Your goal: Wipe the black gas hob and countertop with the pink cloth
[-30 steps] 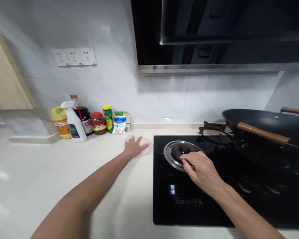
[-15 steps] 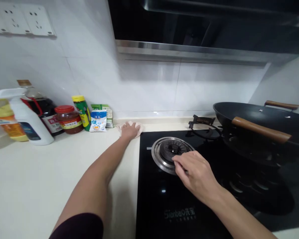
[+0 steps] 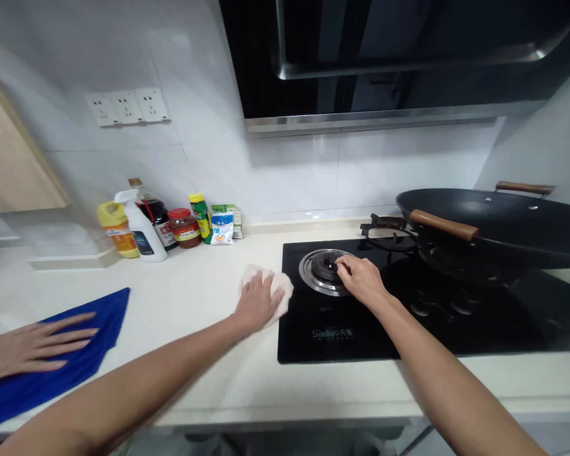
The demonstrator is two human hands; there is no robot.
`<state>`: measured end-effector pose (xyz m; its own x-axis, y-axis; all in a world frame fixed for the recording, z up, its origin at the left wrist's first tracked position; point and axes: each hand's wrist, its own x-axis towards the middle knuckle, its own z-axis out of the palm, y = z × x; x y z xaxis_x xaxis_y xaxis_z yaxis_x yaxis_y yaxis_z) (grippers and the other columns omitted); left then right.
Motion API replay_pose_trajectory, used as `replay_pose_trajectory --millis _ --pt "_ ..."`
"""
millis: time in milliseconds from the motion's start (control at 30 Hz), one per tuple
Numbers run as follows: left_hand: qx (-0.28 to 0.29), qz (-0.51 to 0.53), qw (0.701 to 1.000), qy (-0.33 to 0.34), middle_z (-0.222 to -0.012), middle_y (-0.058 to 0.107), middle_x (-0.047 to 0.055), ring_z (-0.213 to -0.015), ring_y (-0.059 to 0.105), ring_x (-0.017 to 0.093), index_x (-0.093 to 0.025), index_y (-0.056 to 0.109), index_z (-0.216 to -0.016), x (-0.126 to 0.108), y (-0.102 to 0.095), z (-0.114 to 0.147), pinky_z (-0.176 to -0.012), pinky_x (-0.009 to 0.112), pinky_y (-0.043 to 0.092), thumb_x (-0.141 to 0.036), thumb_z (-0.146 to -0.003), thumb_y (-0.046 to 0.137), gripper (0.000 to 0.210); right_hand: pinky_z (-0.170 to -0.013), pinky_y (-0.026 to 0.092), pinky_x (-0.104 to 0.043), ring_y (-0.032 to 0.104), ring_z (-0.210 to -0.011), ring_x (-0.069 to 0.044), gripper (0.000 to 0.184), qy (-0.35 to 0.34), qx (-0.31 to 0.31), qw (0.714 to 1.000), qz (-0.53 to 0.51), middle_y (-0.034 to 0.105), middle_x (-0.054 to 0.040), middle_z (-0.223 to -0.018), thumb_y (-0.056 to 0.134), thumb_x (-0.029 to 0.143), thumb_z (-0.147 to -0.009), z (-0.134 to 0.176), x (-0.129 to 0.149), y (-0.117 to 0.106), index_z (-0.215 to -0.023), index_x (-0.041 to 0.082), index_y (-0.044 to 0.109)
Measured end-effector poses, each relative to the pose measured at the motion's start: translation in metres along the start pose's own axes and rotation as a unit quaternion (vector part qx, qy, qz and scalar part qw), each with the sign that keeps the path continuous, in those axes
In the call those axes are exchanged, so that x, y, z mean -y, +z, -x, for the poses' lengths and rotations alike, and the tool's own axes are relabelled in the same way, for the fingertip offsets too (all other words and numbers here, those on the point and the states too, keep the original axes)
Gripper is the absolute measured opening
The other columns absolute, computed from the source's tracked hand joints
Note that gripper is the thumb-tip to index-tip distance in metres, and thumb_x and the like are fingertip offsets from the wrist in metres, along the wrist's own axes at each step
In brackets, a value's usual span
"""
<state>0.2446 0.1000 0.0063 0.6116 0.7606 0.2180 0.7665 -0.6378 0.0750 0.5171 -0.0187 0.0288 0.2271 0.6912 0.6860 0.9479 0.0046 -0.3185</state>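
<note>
My left hand (image 3: 258,303) holds a crumpled white cloth (image 3: 281,292) down on the counter, its fingers curved over it, just left of the stove's edge. Over the burner (image 3: 319,278) on the black glass stove (image 3: 308,345), my right hand (image 3: 360,277) is closed, its thumb and forefinger at the burner's middle. Whatever those fingers pinch, if anything, is hidden. At the left, another person's hand (image 3: 33,348) lies flat with spread fingers on a blue cloth (image 3: 107,323).
A black wok (image 3: 513,221) with wooden handles stands on the stove's right side. Along the back wall are a spray bottle (image 3: 145,231), a yellow jug (image 3: 118,231), a dark sauce bottle (image 3: 159,218), a red-lidded jar (image 3: 184,229) and a salt packet (image 3: 222,229). The range hood (image 3: 399,57) hangs above.
My left hand has drawn the white cloth from the back wall toward me along the stove's edge. My right hand stays at the burner. The view has widened, showing another person's hand and blue cloth.
</note>
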Motion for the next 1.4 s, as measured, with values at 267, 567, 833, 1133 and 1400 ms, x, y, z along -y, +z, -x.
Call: replay_pose_trajectory --millis 267,567,833,1133,1400 --pt "-0.010 0.039 0.990 0.134 -0.161 0.035 0.013 -0.147 0.033 0.032 -0.029 0.042 -0.151 -0.006 -0.027 0.138 -0.115 0.055 0.034 -0.054 -0.099 0.042 0.058 -0.070 0.043 -0.028 0.067 -0.077 -0.018 0.021 0.026 0.040 0.998 -0.035 0.074 0.0011 -0.081 0.052 0.028 -0.090 0.008 0.007 0.000 -0.094 0.027 0.072" --pt "0.033 0.065 0.995 0.067 -0.161 0.032 0.018 -0.150 0.026 0.034 -0.024 0.041 -0.151 -0.019 -0.015 0.040 -0.116 0.056 0.028 -0.061 -0.096 0.039 0.067 -0.077 0.047 -0.031 0.065 -0.074 -0.019 0.026 0.050 -0.169 0.984 -0.031 0.075 -0.0033 -0.084 0.049 0.032 -0.092 -0.006 -0.007 -0.023 -0.095 0.023 0.073" --pt "0.021 0.023 0.999 -0.041 -0.159 0.035 0.017 -0.150 0.026 0.034 -0.026 0.036 -0.152 -0.015 0.015 -0.116 -0.116 0.050 0.024 -0.068 -0.095 0.030 0.071 -0.075 0.048 -0.029 0.062 -0.066 -0.014 0.017 -0.066 -0.271 0.960 -0.021 0.072 -0.0017 -0.078 0.053 0.022 -0.093 -0.015 0.008 -0.044 -0.094 0.020 0.070" --pt "0.027 -0.038 0.996 -0.072 -0.145 0.044 0.029 -0.130 0.046 0.047 -0.012 0.044 -0.142 -0.037 0.029 -0.246 -0.105 0.058 0.032 -0.066 -0.093 0.027 0.075 -0.066 0.037 -0.030 0.046 -0.058 -0.012 0.016 -0.306 -0.077 0.947 -0.060 0.052 0.0039 -0.059 0.050 0.016 -0.090 0.013 0.081 -0.009 -0.080 0.019 0.062" --pt "0.119 -0.016 0.990 0.073 -0.160 0.029 0.021 -0.141 0.036 0.042 -0.023 0.031 -0.152 -0.182 0.045 -0.292 -0.109 0.053 0.031 -0.074 -0.088 0.029 0.083 -0.065 0.033 -0.030 0.044 -0.058 -0.012 0.018 -0.259 -0.106 0.960 -0.033 0.051 0.0043 -0.059 0.046 0.014 -0.088 0.006 0.064 -0.017 -0.080 0.018 0.061"
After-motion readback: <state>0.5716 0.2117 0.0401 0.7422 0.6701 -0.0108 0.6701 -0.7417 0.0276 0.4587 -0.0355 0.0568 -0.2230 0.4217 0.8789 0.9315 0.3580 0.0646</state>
